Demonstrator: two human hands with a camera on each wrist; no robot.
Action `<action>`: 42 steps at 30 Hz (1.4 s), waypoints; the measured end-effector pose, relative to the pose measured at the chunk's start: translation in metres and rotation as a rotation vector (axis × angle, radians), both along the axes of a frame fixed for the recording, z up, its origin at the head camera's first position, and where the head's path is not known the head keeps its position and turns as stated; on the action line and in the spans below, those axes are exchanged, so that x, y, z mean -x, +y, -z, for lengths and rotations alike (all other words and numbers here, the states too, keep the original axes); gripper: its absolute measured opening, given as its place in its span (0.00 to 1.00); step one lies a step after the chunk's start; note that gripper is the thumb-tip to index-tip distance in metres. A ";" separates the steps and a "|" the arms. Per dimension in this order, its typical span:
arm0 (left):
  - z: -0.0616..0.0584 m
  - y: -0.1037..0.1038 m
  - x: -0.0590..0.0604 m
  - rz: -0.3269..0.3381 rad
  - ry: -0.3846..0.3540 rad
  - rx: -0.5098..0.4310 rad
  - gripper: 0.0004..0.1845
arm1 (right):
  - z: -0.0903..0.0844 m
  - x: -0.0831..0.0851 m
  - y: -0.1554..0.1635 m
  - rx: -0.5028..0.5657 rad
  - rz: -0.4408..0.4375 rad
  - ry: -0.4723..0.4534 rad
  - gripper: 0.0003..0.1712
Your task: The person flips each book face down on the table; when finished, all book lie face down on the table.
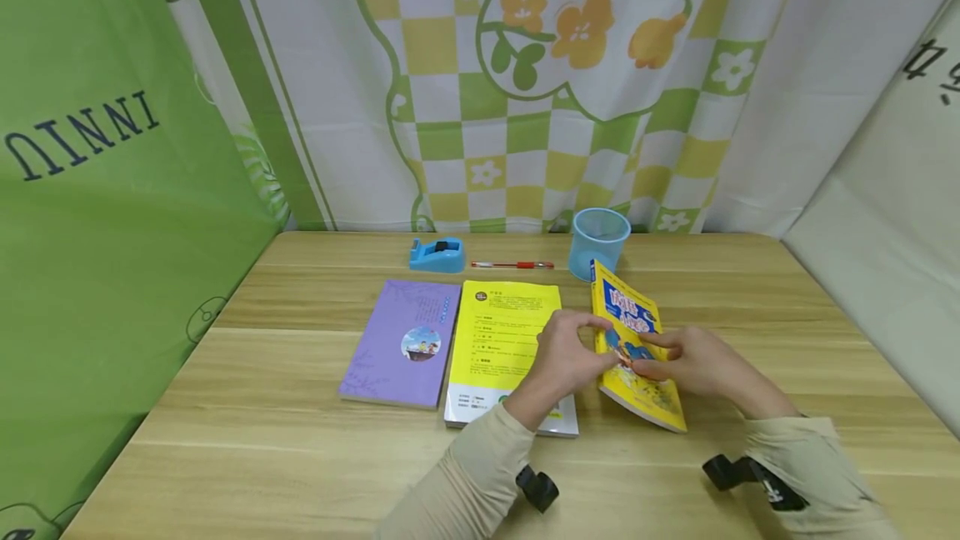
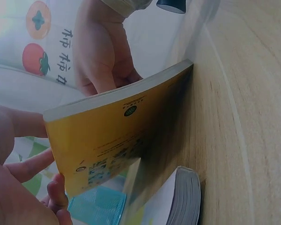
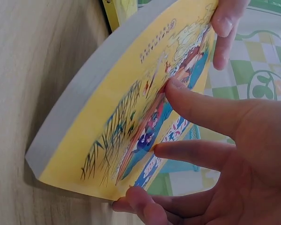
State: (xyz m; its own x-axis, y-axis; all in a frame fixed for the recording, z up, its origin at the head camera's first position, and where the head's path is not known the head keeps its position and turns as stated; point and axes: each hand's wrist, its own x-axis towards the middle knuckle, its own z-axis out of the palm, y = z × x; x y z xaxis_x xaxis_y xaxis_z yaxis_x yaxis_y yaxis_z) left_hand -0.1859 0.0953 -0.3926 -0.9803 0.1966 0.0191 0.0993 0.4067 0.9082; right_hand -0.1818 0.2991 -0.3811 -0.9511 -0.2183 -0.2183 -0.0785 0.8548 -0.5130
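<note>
A yellow storybook [image 1: 636, 338] with a cartoon cover stands tilted on its long edge on the wooden table [image 1: 262, 440]. My left hand [image 1: 577, 348] grips its upper left edge, fingers curled over the top. My right hand [image 1: 667, 361] holds it from the right, fingertips on the cover and thumb at the edge. In the right wrist view the cover [image 3: 131, 108] faces up under my right hand's fingers [image 3: 196, 108], with a left fingertip [image 3: 224, 28] at the top. The left wrist view shows the plain yellow back [image 2: 117, 136] lifted off the table.
A second yellow book [image 1: 498, 332] lies flat just left of my hands, and a purple book [image 1: 401, 342] beside it. Behind them sit a blue tape dispenser [image 1: 437, 255], a red pen [image 1: 512, 264] and a blue mesh cup [image 1: 598, 240]. Curtains close off the back and sides.
</note>
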 end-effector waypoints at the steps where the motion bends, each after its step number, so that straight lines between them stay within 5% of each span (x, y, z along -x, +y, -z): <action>1: 0.000 0.000 0.000 0.006 0.005 -0.009 0.15 | 0.000 0.000 0.000 0.006 -0.002 -0.001 0.47; 10: 0.001 -0.004 0.000 0.062 0.042 -0.148 0.09 | 0.001 0.000 -0.001 -0.008 -0.026 0.022 0.43; 18: 0.005 -0.006 0.001 0.096 0.061 -0.191 0.17 | -0.001 -0.002 -0.002 -0.012 -0.035 0.021 0.40; 27: 0.007 -0.007 0.003 0.131 0.096 -0.230 0.24 | -0.005 -0.005 -0.002 0.077 -0.131 0.105 0.33; 42: 0.008 -0.007 0.005 0.178 0.187 -0.310 0.25 | -0.011 -0.005 -0.001 0.214 -0.114 0.118 0.31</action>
State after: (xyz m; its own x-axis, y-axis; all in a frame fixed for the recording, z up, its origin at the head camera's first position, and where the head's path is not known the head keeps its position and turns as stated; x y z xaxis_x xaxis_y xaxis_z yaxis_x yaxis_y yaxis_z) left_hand -0.1907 0.0884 -0.4010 -0.9053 0.3199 0.2793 0.3190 0.0781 0.9445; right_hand -0.1764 0.2986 -0.3701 -0.9338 -0.3550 -0.0450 -0.2379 0.7099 -0.6629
